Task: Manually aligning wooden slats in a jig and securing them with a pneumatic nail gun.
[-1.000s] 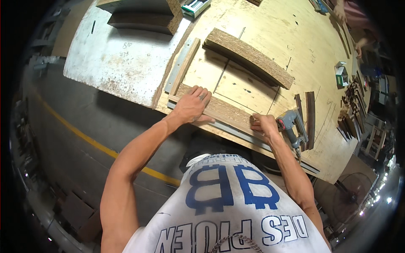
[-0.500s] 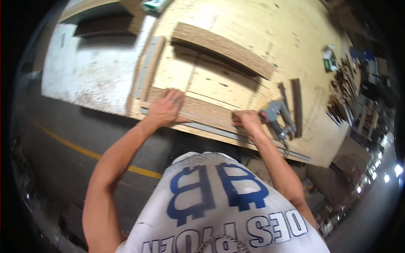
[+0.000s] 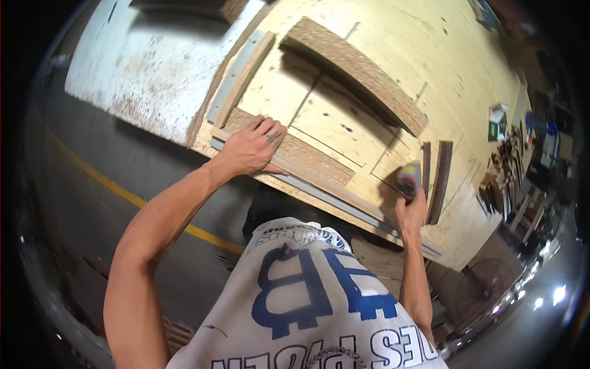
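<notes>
My left hand is closed over the left end of a flat chipboard piece and the thin wooden strip along its near side. Its fingers bend over the chipboard, and its thumb lies along the strip. A grey metal rail runs beside the strip near the bench edge. My right hand grips a grey and red nail gun, raised at the right of the chipboard. Its lower part is hidden by the hand.
A thick curved chipboard-faced piece lies farther back on the plywood bench. Another wooden strip and rail stand at the left. Two dark strips lie right of the nail gun. A white board adjoins the bench.
My right hand has left the right end of the chipboard and picked up the nail gun that lay on the bench. My left hand stays on the chipboard. The view has shifted.
</notes>
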A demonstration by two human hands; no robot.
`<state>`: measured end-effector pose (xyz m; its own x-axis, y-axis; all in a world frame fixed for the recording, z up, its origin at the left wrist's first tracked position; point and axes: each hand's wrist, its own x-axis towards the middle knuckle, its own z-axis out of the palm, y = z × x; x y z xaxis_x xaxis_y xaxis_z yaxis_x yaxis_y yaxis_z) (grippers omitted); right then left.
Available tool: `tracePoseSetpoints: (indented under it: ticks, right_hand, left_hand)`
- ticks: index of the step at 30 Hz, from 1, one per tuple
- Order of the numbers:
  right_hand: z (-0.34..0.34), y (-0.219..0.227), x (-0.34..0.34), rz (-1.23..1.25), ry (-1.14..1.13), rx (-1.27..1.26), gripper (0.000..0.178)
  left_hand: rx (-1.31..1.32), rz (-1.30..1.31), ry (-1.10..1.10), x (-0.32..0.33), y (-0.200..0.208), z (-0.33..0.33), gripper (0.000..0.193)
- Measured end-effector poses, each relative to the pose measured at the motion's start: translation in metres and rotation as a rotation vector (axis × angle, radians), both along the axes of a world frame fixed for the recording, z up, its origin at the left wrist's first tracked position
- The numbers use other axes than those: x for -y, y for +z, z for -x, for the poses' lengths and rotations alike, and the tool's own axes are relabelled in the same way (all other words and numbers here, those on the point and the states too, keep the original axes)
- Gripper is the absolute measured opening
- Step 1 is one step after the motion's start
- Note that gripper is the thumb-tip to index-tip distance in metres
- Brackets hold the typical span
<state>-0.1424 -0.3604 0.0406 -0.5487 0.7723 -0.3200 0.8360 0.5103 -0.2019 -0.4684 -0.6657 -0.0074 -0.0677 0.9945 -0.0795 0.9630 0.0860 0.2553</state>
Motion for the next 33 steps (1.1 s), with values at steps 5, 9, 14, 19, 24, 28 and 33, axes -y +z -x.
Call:
tracePoseSetpoints:
  ticks: [5, 9, 14, 19, 24, 28, 33]
  right_hand:
    - [0.088, 0.066, 0.047, 0.308, 0.139, -0.042, 0.021]
    - [0.150, 0.077, 0.089, 0.486, 0.439, -0.078, 0.020]
    - [0.171, 0.063, 0.108, 0.531, 0.522, 0.039, 0.022]
    - [0.178, 0.057, 0.114, 0.498, 0.550, 0.077, 0.023]
    - [0.181, 0.053, 0.113, 0.472, 0.541, 0.097, 0.023]
    - [0.186, 0.055, 0.117, 0.492, 0.541, 0.053, 0.023]
    - [0.187, 0.055, 0.117, 0.519, 0.526, 0.113, 0.032]
  left_hand:
    - [-0.010, -0.037, 0.024, 0.006, -0.005, 0.001, 0.091]
    - [-0.031, -0.034, -0.009, 0.006, -0.006, 0.004, 0.089]
    - [0.027, -0.026, 0.010, 0.009, -0.007, 0.003, 0.090]
    - [0.063, -0.046, 0.035, 0.010, -0.010, 0.001, 0.089]
    - [0.071, -0.056, 0.050, 0.009, -0.011, 0.000, 0.089]
    - [0.067, -0.060, 0.080, 0.010, -0.013, -0.002, 0.092]
    - [0.034, -0.080, 0.088, 0.010, -0.014, -0.002, 0.093]
